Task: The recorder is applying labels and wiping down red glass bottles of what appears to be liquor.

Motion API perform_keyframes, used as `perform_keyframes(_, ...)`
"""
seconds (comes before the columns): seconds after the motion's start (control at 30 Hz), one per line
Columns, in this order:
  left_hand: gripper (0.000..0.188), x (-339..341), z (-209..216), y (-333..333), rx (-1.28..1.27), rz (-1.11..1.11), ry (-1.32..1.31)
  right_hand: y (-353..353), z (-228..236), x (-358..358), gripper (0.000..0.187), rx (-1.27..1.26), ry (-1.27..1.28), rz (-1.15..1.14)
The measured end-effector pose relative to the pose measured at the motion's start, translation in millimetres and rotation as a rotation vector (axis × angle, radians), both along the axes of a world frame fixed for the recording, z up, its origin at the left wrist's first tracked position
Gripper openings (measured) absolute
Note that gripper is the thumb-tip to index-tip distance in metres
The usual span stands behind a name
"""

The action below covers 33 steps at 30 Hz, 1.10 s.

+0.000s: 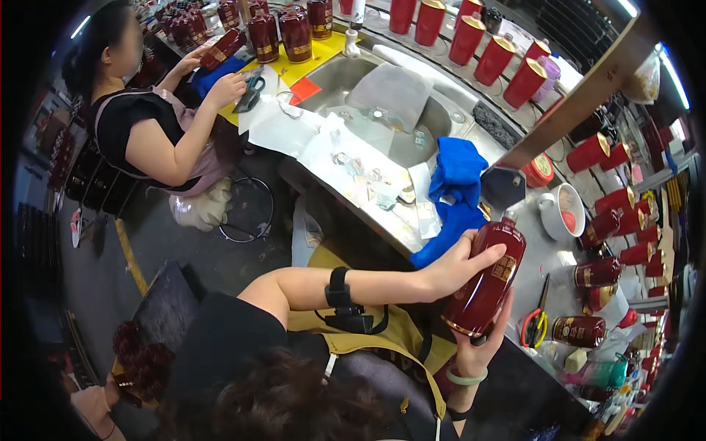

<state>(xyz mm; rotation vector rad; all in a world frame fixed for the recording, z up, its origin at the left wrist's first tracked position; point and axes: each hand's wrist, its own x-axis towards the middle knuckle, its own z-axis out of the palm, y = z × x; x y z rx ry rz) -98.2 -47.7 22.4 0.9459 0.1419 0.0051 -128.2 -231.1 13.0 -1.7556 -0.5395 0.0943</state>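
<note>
A glossy dark red bottle with a gold label is held tilted in front of me, its neck pointing up and away. My left hand wraps around its upper side, the thumb lying across the front near the label. My right hand supports the bottle from below near its base, fingers along its right side. Just beyond the bottle, a bunched blue cloth lies at the counter's edge. To the right rest scissors with red and yellow handles.
A metal sink is set in the counter ahead, with wet paper sheets beside it. A white cup stands right of the bottle. Red canisters line the back. At left, a co-worker holds another dark red bottle.
</note>
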Motion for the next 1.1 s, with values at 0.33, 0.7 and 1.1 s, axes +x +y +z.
perform_keyframes(0.33, 0.089, -3, -13, 2, 0.315, 0.016, -0.067, 4, -20, -6, 0.107, -0.004, 0.014, -0.003)
perform_keyframes(0.7, 0.091, -18, -14, 19, 0.354, 0.134, -0.016, 19, -21, 0, 0.115, -0.026, 0.114, 0.097)
perform_keyframes(1.1, 0.089, -71, -9, 55, 0.259, 0.327, -0.04, 44, -16, -13, 0.117, -0.235, -0.103, 0.184)
